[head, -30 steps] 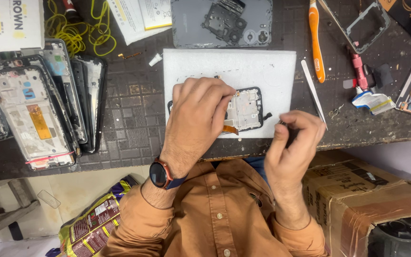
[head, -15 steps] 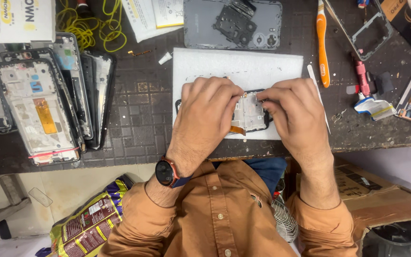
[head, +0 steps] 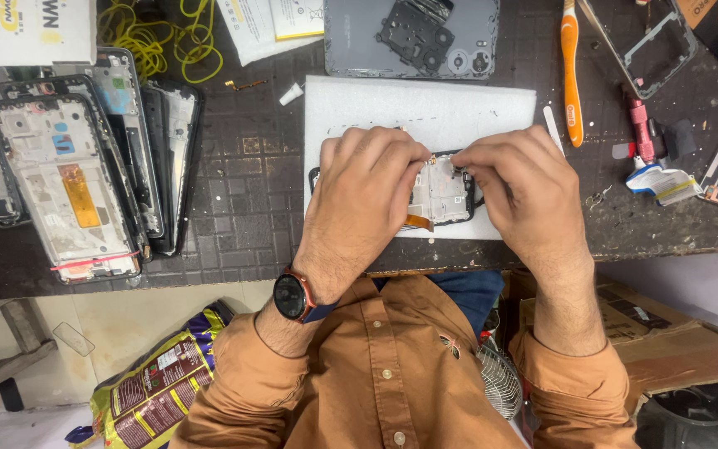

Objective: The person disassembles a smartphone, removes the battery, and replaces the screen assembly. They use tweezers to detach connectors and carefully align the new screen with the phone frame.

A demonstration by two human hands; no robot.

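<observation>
Lying open-backed on the white foam pad [head: 459,104], the black-framed phone [head: 442,193] is gripped by left hand [head: 367,195] and right hand [head: 521,187].

Both the left hand [head: 367,195] and the right hand [head: 521,187] cover the opened phone [head: 442,193], leaving only a narrow gap between them above it. Bare white foam sheet [head: 425,104] lies open just beyond the fingers, up to the grey phone back [head: 413,37]. A stack of phone frames [head: 85,166] crowds the left side, and a toothbrush [head: 571,71] and red tool [head: 640,125] crowd the right.
</observation>
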